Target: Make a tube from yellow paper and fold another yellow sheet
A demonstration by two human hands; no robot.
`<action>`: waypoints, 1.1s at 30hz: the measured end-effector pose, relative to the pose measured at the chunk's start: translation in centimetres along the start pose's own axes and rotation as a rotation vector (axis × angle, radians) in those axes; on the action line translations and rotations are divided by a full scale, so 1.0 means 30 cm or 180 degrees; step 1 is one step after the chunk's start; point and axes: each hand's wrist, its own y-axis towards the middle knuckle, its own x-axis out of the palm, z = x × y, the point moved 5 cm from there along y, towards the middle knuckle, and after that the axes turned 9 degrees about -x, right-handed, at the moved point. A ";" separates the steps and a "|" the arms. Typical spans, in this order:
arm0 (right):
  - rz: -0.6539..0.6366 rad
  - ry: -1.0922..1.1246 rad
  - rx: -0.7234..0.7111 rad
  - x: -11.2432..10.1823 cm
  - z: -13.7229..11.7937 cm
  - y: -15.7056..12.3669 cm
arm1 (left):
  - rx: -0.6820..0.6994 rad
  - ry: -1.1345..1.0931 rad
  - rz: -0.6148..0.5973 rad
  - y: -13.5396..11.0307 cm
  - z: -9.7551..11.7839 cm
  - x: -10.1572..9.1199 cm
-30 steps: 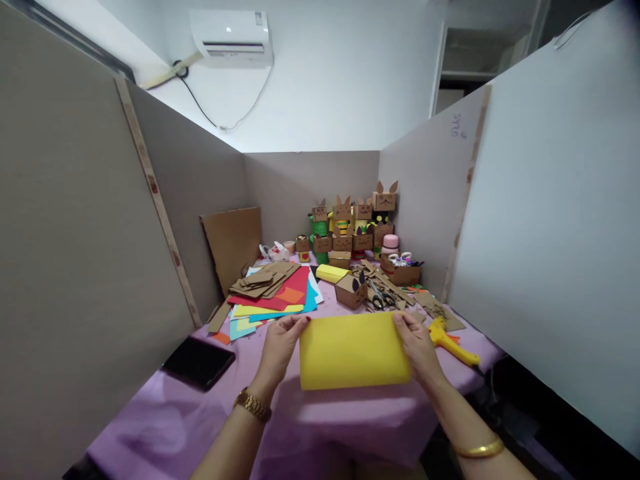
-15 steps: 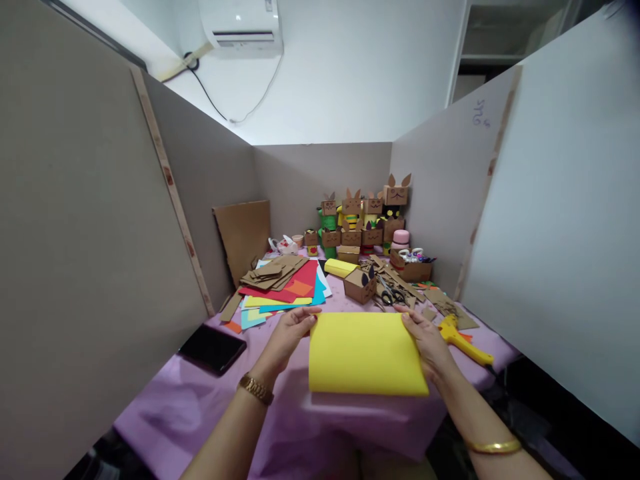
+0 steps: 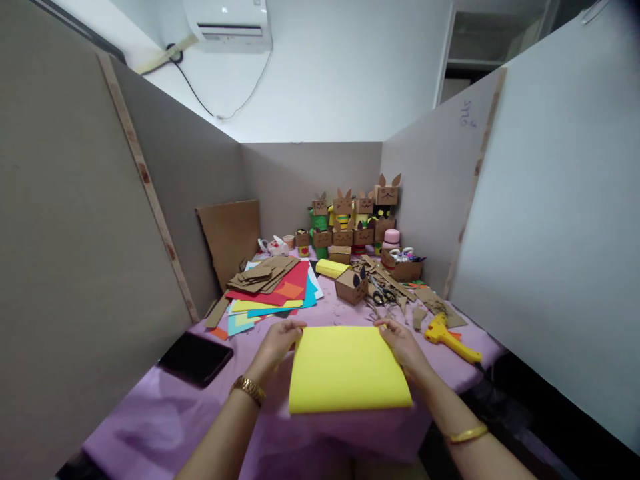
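Note:
A bright yellow sheet of craft paper (image 3: 350, 370) is stretched between my hands over the front of the table, its near edge curving down. My left hand (image 3: 280, 343) pinches its far left corner between thumb and fingers. At the far right corner, my right hand (image 3: 401, 343) grips the paper the same way. Beyond the sheet stands a small cardboard box head (image 3: 351, 288) with dark ears. Scissors (image 3: 384, 295) lie just right of that box, and a rolled yellow paper (image 3: 333, 269) rests behind it.
Coloured paper sheets (image 3: 270, 305) and cardboard pieces (image 3: 263, 275) are stacked at left, behind a black tablet (image 3: 197, 358). A yellow glue gun (image 3: 453, 339) lies at right. Several cardboard animal figures (image 3: 343, 233) stand at the back. Grey partitions (image 3: 310, 167) enclose the table.
My hands and the yellow sheet have come slightly lower and nearer to me. The view has turned a little to the right, so the table's things appear shifted left.

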 end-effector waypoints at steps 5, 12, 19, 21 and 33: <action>-0.0039 -0.0760 -0.0205 -0.031 0.059 0.019 | 0.0154 0.0900 0.0299 0.029 -0.062 0.022; -0.0008 -0.1458 -0.0520 -0.043 0.073 0.042 | 0.0890 0.2236 0.0505 -0.003 0.015 0.062; 0.0107 -0.1446 -0.0515 -0.037 0.047 0.035 | 0.1500 0.2837 -0.0739 -0.054 0.086 0.302; 0.0120 -0.1416 -0.0470 -0.037 0.040 0.034 | 0.1405 0.2963 -0.0866 -0.065 0.067 0.339; 0.0153 -0.1801 -0.0121 -0.050 0.057 0.046 | 0.1287 0.3278 -0.0657 -0.057 -0.012 0.357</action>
